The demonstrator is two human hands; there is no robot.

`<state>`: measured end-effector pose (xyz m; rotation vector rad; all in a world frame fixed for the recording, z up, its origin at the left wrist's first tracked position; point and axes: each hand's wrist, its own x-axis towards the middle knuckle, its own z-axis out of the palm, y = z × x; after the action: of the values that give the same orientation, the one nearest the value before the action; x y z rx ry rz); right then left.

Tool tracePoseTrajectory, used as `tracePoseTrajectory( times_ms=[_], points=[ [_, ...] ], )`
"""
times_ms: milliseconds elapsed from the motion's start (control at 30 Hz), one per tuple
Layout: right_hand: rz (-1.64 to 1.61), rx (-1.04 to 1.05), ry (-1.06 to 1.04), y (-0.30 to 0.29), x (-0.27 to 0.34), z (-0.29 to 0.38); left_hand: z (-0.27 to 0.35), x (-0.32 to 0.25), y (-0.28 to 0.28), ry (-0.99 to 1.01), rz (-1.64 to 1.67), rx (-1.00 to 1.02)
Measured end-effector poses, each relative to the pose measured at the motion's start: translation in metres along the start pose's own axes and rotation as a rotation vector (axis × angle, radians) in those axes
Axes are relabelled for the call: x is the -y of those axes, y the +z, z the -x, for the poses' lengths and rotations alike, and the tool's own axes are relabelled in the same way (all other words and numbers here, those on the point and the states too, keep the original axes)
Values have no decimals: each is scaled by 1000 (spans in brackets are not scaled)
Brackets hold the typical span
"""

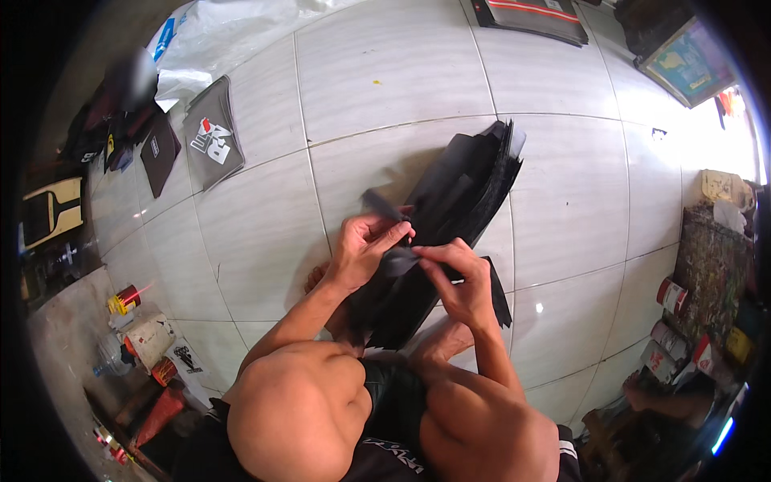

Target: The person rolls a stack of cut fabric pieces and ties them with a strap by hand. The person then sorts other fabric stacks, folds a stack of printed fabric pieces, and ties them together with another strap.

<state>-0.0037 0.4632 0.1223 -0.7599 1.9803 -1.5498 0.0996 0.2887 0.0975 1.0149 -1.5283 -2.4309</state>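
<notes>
A long bundle of thin black sheets or strips (461, 181) lies slantwise on the tiled floor between my feet. Over its middle, my left hand (374, 241) pinches a dark strip (384, 205) that blurs above the fingers. My right hand (456, 271) pinches dark material (400, 263) beside it, thumb against fingertips. The two hands nearly meet; whether both hold one and the same strip I cannot tell. A separate flat black piece (499, 292) rests on the floor to the right of the bundle, below my right wrist.
Folded dark printed pieces (217, 135) lie at the upper left near white plastic sheeting (241, 30). Grey pieces with red stripes (536, 18) are stacked at the top. Paint cans (671, 296) stand by a stained board (708, 259) on the right. A plastic bottle (111, 355) and cans sit lower left.
</notes>
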Motion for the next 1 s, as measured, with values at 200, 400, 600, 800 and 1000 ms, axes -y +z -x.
tracePoseTrajectory(
  times_ms=[200, 400, 600, 800, 1000],
  points=[
    [126, -3, 216, 10, 18, -8, -8, -9, -11, -65, -19, 127],
    [265, -88, 199, 15, 4, -5, -5, -38, -3, 155, -442, 337],
    [64, -87, 276, 21, 2, -8, -1, -26, -22, 19, -344, 399],
    [-185, -103, 311, 20, 0, -7, 1, -8, -2, 257, -469, 14],
    [-85, -105, 330, 12, 2, -13, 10, -21, 5, 524, -800, 89]
  ],
)
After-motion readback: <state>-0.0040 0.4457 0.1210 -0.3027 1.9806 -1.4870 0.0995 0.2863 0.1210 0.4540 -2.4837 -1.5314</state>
